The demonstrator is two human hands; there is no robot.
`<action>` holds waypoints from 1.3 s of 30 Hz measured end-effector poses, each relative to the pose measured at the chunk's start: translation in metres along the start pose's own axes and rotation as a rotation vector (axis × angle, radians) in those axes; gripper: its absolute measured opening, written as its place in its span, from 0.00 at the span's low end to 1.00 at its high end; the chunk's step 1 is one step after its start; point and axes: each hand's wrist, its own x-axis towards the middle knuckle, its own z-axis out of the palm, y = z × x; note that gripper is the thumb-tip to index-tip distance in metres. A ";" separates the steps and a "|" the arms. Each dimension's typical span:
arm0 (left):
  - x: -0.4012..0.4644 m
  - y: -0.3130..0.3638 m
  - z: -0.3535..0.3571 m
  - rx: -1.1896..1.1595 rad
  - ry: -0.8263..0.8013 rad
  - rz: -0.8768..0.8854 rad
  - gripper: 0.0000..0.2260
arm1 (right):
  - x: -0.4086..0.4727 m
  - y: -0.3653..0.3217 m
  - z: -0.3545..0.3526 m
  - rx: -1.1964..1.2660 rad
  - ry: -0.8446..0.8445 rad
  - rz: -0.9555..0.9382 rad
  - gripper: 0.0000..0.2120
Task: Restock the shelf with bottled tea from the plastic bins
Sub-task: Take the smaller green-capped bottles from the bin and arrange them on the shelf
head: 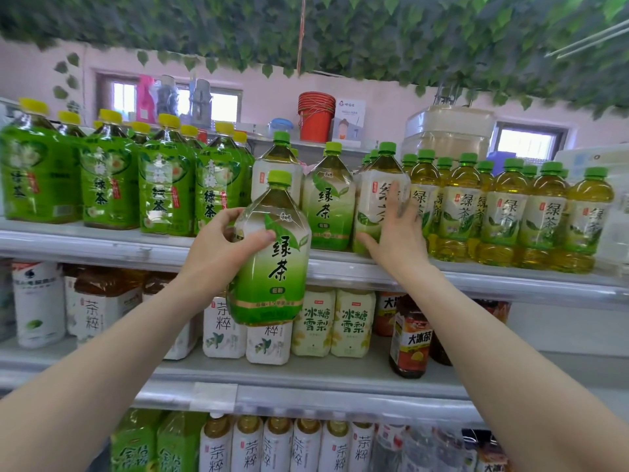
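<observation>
My left hand [221, 247] grips a large green tea bottle [272, 267] with a green cap, held upright in front of the top shelf's edge [374, 272]. My right hand [396, 229] lies flat against the front of another large green tea bottle [371, 195] standing on that shelf, fingers spread over its label. Two more bottles of the same tea [328, 202] stand between the hands, one partly hidden behind the held bottle. No plastic bins are in view.
Yellow-capped green tea bottles [109, 175] fill the top shelf's left; smaller green tea bottles [503, 212] fill its right. Lower shelves hold white tea bottles [224, 328], pear drinks [333, 323] and iced tea [410, 338]. Red buckets [316, 115] and boxes sit behind.
</observation>
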 end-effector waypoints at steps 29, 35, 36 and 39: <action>-0.011 -0.002 0.000 -0.070 -0.088 -0.044 0.29 | -0.033 -0.048 -0.043 0.639 -0.433 -0.305 0.24; -0.015 0.006 0.009 -0.090 -0.177 -0.029 0.30 | -0.052 -0.049 -0.049 0.947 -0.732 -0.254 0.23; -0.015 0.005 0.010 -0.081 -0.195 -0.029 0.29 | -0.052 -0.047 -0.049 0.984 -0.745 -0.230 0.23; -0.014 0.000 0.011 -0.014 -0.240 -0.026 0.32 | -0.052 -0.040 -0.049 0.982 -0.771 -0.229 0.27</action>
